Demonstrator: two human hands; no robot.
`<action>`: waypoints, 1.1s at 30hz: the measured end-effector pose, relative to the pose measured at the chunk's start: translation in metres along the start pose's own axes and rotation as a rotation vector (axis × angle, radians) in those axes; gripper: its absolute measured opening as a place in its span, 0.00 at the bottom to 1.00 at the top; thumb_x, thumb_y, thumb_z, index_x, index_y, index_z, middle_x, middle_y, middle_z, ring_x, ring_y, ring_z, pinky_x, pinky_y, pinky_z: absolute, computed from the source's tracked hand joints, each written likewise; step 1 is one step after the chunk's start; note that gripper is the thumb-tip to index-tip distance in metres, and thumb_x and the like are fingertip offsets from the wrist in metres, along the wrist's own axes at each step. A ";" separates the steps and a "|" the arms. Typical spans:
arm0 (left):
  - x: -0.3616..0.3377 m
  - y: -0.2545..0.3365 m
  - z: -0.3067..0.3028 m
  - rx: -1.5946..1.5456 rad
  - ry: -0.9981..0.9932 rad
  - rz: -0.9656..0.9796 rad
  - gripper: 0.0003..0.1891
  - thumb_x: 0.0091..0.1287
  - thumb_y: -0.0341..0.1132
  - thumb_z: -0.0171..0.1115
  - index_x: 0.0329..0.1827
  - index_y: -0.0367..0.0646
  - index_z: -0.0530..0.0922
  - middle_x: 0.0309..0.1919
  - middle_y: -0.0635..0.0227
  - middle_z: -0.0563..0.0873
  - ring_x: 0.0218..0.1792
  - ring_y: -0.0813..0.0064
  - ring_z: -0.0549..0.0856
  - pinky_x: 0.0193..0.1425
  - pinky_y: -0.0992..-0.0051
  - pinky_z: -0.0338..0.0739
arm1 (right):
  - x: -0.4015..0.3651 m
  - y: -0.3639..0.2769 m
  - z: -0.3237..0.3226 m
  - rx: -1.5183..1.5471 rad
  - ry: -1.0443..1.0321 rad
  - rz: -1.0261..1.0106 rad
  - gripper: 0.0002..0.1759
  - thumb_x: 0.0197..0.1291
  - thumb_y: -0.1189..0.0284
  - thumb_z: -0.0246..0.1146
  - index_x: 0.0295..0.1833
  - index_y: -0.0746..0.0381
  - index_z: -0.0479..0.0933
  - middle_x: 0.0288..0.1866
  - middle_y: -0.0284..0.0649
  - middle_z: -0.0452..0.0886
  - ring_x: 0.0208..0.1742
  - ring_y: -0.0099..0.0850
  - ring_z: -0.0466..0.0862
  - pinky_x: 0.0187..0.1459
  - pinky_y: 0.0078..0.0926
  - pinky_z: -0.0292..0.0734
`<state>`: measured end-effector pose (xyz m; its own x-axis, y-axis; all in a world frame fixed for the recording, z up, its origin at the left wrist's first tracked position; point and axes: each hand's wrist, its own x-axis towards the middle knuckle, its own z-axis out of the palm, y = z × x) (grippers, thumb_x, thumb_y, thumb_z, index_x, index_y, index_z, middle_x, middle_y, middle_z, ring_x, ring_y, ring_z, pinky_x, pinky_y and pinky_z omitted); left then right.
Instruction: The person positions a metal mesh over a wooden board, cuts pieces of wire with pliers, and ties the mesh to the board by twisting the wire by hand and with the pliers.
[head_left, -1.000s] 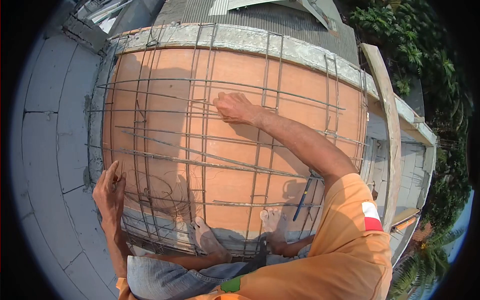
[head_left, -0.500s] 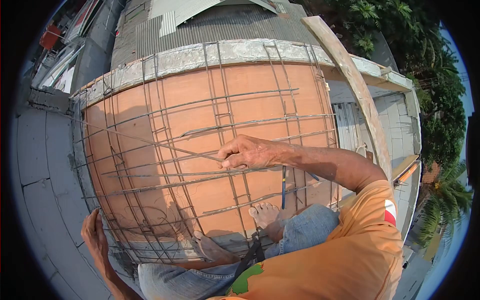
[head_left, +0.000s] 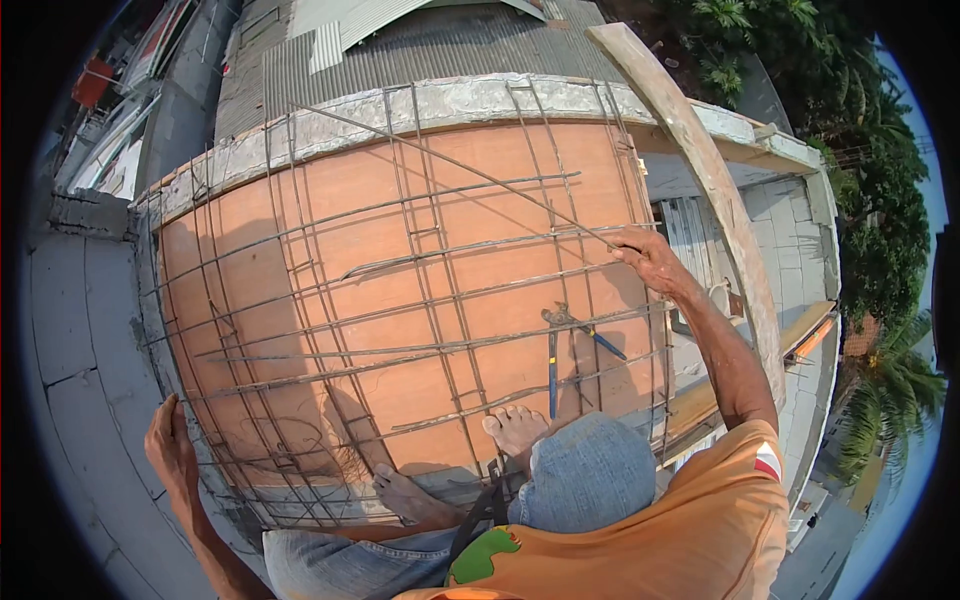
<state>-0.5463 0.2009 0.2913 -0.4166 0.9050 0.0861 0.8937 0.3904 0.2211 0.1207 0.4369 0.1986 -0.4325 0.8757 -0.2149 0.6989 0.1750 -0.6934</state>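
Note:
My right hand [head_left: 648, 262] is closed around one end of a thin steel rod [head_left: 450, 162]. The rod slants up and left over the rebar grid [head_left: 440, 292] towards the far concrete edge. Off to the left, my left hand [head_left: 174, 447] is beside the block wall, its fingers stretched upward with nothing visible in them. Blue-handled pincers [head_left: 556, 352] lie spread on the grid, below and left of my right hand. Under the bars is an orange-brown plywood panel [head_left: 520, 165]. My bare feet [head_left: 514, 428] are at the grid's near side.
A long wooden plank [head_left: 700, 150] leans across the right side, over an opening beside the panel. Loose tie wire [head_left: 290, 430] lies at the lower left of the grid. A concrete edge beam [head_left: 460, 105] borders the far side, with a corrugated roof [head_left: 400, 68] beyond.
My right hand has moved right and slightly up with the rod, whose far end swung from the left to the far edge. The pincers' jaws are now uncovered. My left hand shifted slightly.

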 end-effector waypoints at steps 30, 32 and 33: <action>-0.006 0.056 0.001 0.031 -0.103 0.073 0.10 0.71 0.31 0.60 0.49 0.35 0.84 0.39 0.56 0.88 0.37 0.58 0.88 0.41 0.66 0.80 | 0.142 0.164 -0.014 -1.155 0.357 0.037 0.16 0.58 0.73 0.62 0.53 0.59 0.76 0.46 0.42 0.78 0.52 0.43 0.79 0.50 0.48 0.76; -0.001 0.065 -0.005 0.030 -0.129 0.080 0.10 0.69 0.31 0.62 0.48 0.36 0.84 0.38 0.57 0.89 0.36 0.59 0.88 0.40 0.67 0.81 | 0.145 0.166 -0.012 -1.074 0.342 0.048 0.20 0.58 0.73 0.61 0.58 0.59 0.74 0.47 0.42 0.77 0.52 0.43 0.79 0.50 0.49 0.75; 0.003 0.071 -0.004 0.014 -0.144 0.087 0.10 0.68 0.31 0.63 0.48 0.37 0.84 0.38 0.58 0.89 0.35 0.59 0.88 0.40 0.67 0.81 | 0.140 0.165 -0.016 -1.040 0.343 0.037 0.21 0.58 0.72 0.61 0.59 0.60 0.73 0.47 0.43 0.77 0.52 0.44 0.79 0.50 0.50 0.75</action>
<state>-0.4850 0.2310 0.3113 -0.3099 0.9501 -0.0363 0.9281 0.3106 0.2052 0.1852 0.5957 0.0649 -0.3326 0.9387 0.0909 0.9170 0.2994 0.2637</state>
